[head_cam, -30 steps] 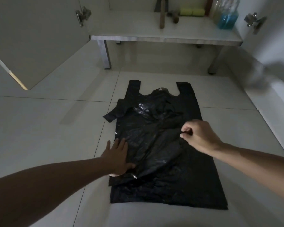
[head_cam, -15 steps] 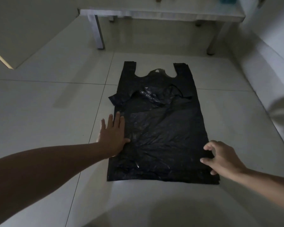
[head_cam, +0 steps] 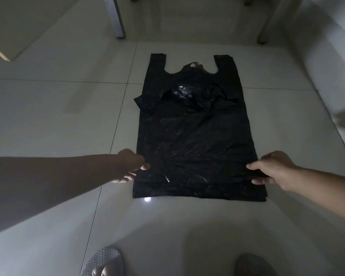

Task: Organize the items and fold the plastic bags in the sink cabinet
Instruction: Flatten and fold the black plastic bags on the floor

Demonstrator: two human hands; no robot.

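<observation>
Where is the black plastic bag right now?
The black plastic bag lies flat on the tiled floor mid-view, handles pointing away, with the left hand and right hand pinching its near side edges.

A single head-worn wide-angle view looks steeply down and forward at the tiled floor (head_cam: pixel 48 126), close above it: feet at the frame's bottom edge, metal legs (head_cam: pixel 117 18) along the top.
</observation>
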